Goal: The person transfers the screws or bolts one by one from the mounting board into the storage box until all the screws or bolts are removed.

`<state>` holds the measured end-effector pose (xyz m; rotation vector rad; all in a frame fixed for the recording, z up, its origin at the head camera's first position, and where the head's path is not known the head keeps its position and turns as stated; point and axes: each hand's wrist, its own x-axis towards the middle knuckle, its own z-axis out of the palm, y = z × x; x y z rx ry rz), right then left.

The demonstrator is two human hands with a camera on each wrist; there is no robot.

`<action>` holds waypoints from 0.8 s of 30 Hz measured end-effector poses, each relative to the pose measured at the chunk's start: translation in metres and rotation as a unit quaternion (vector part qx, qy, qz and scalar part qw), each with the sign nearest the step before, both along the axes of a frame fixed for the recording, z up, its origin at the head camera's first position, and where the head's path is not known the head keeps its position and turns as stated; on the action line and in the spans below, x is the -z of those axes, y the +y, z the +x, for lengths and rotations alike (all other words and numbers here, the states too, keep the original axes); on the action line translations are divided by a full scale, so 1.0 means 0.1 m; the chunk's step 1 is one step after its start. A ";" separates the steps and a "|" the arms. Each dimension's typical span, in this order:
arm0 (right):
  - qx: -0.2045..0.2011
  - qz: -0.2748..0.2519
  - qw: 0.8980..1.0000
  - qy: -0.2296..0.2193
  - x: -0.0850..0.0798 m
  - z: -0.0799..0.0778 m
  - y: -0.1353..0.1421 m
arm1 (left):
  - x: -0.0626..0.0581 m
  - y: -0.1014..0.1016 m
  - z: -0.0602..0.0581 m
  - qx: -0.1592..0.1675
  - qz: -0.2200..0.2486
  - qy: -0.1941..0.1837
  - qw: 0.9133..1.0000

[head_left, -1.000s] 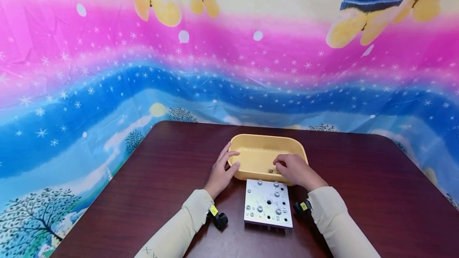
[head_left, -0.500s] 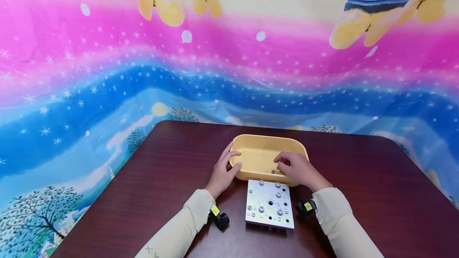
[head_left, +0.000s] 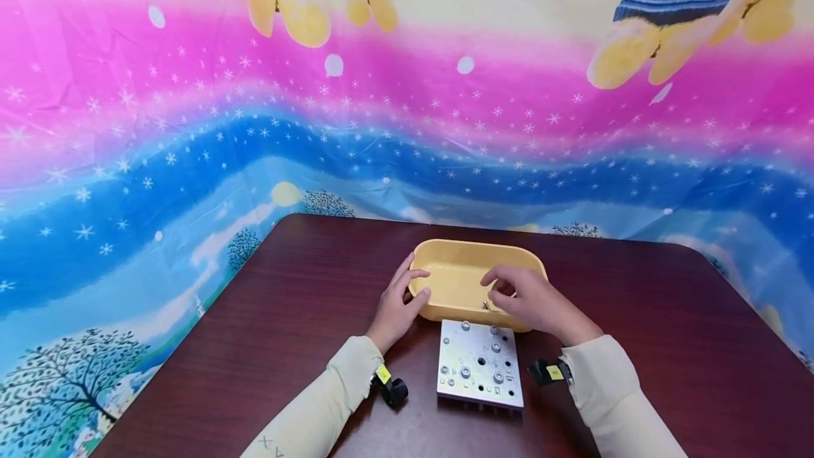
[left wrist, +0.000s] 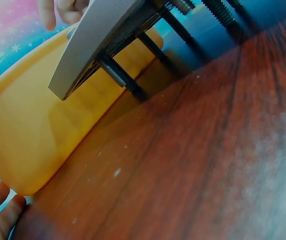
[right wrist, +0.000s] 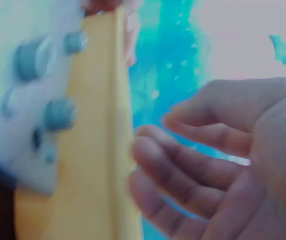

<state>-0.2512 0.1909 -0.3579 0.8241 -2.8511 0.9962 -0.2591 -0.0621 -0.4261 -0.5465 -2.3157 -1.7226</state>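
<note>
My left hand (head_left: 394,311) grips the left end of a yellow plastic bin (head_left: 473,244), its thumb at the front rim and fingers round the corner. Over the bin's right side hovers my right hand (head_left: 531,299), fingers loosely bent, with a gap between thumb and forefinger. Nothing shows in that gap, though the right wrist view is blurred. Below these fingers, small metal screws (head_left: 486,305) lie on the bin floor; the hand partly hides that spot. In front of the bin is a silver metal plate (head_left: 467,355) with several socket-head bolts and open holes.
In the left wrist view, threaded bolt shanks (left wrist: 117,72) stick out beneath the plate and hold it above the dark wooden table (head_left: 331,267). A patterned cloth (head_left: 407,126) hangs behind the table's far edge. Black wrist cameras (head_left: 394,392) flank the plate.
The right hand has lifted slightly from the screws, and its thumb and forefinger have spread apart. My left hand keeps its hold on the bin. The head view has shifted a little.
</note>
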 end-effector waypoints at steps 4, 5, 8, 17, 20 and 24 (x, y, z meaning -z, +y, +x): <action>-0.027 0.030 0.999 -0.022 -0.13 0.14 -0.07 | 0.00 0.00 -0.01 0.003 -0.003 0.002 1.000; -0.032 0.039 0.998 -0.023 -0.15 0.17 -0.09 | 0.00 0.00 -0.01 0.004 -0.003 0.002 1.000; -0.051 0.063 0.996 -0.038 -0.24 0.27 -0.14 | 0.01 -0.01 -0.02 0.006 -0.007 0.003 1.000; -0.130 0.113 0.981 -0.093 -0.28 0.49 -0.37 | 0.32 -0.01 -0.27 -0.005 -0.002 0.005 1.000; -0.142 0.122 0.977 -0.106 -0.27 0.56 -0.44 | 0.34 -0.02 -0.28 -0.005 0.002 0.010 1.000; -0.152 0.138 0.974 -0.099 -0.26 0.63 -0.52 | 0.34 -0.02 -0.27 -0.006 -0.002 0.010 1.000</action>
